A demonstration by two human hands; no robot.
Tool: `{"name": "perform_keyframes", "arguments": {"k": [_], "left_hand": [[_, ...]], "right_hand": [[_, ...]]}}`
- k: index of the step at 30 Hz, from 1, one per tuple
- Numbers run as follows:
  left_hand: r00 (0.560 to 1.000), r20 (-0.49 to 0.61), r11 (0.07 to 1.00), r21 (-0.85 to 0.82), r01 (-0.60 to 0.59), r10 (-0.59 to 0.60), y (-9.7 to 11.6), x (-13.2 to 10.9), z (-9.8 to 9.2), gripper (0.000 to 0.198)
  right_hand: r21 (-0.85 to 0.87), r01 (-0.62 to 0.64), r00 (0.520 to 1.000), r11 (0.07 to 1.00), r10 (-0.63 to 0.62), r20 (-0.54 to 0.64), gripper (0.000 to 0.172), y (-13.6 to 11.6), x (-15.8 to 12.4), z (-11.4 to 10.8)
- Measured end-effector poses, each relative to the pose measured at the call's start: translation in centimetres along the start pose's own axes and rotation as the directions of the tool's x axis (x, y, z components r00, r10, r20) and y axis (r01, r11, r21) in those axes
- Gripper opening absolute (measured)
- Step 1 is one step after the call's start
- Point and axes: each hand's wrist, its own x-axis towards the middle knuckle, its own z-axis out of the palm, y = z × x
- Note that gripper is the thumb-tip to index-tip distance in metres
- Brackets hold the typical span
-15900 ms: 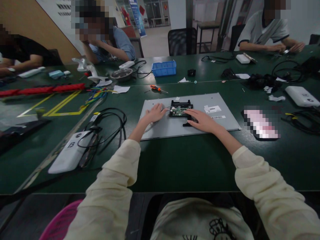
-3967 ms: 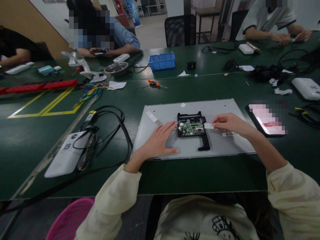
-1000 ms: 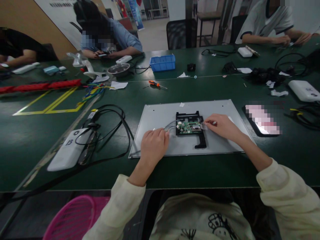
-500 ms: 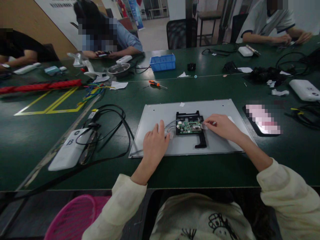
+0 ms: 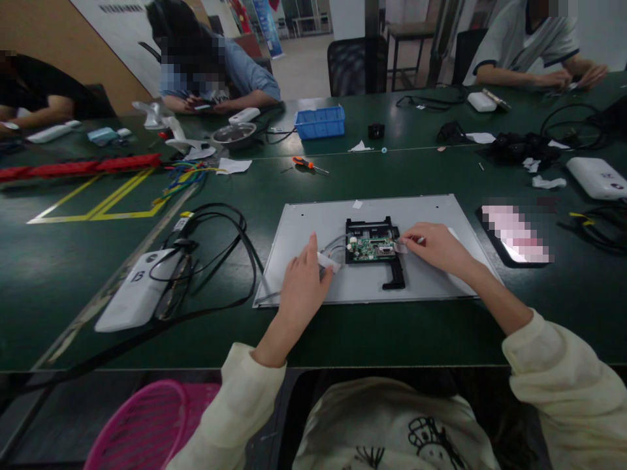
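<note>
My left hand (image 5: 304,282) pinches a white strip (image 5: 328,261) just left of the circuit board (image 5: 371,247); my right hand (image 5: 437,245), fingers closed, nips a tab (image 5: 400,247) at its right edge.

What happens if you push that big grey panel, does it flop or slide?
The grey panel looks like flat sheet metal, so probably stiff, not floppy. Lying flat on the smooth green table, it would likely slide, never roll. The circuit board on it looks delicate, so push gently.

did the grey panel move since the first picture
Yes. The grey panel lies nearer the person, farther from the orange screwdriver and closer to the table edge.
</note>
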Motion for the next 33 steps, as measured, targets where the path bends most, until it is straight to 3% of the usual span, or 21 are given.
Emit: {"name": "perform_keyframes", "arguments": {"k": [6,10,13,16,20,24,28,33], "left_hand": [[0.996,-0.086,0.998,-0.06,0.021,-0.026,-0.5,0.5,0.0,0.08],[0.988,-0.148,0.987,-0.148,-0.065,0.043,-0.1,1.8,-1.6,0.07],[0.977,-0.158,0.961,-0.211,-0.177,0.145,0.5,4.5,-3.1,0.053],[0.955,-0.134,0.934,-0.213,-0.288,0.264,0.9,8.9,-3.2,0.042],[0.943,-0.083,0.915,-0.225,-0.334,0.323,0.7,15.2,-0.4,0.034],[0.972,0.024,0.93,-0.296,-0.218,0.235,0.6,19.1,3.6,0.033],[0.972,0.058,0.931,-0.305,-0.198,0.226,0.7,20.3,6.0,0.033],[0.965,0.044,0.917,-0.326,-0.23,0.258,0.7,20.2,6.3,0.027]], "right_hand": [[0.024,0.005,0.998,1.0,-0.004,-0.069,0.02,0.3,0.0,0.0],[0.039,-0.002,0.995,0.999,0.006,-0.104,0.019,0.4,0.0,0.1],[0.039,0.009,0.99,0.999,-0.004,-0.139,0.019,0.7,0.0,0.3],[0.028,0.014,0.985,0.999,-0.009,-0.173,0.019,1.1,0.1,0.6],[-0.004,-0.006,0.985,1.0,0.006,-0.171,0.018,1.6,0.2,0.9],[-0.034,-0.018,0.99,0.999,0.013,-0.139,0.02,1.6,0.3,1.0],[-0.039,-0.044,0.991,0.998,0.039,-0.126,0.021,1.2,0.4,1.0],[-0.034,-0.051,0.993,0.998,0.047,-0.106,0.021,0.8,0.3,0.8]]}}
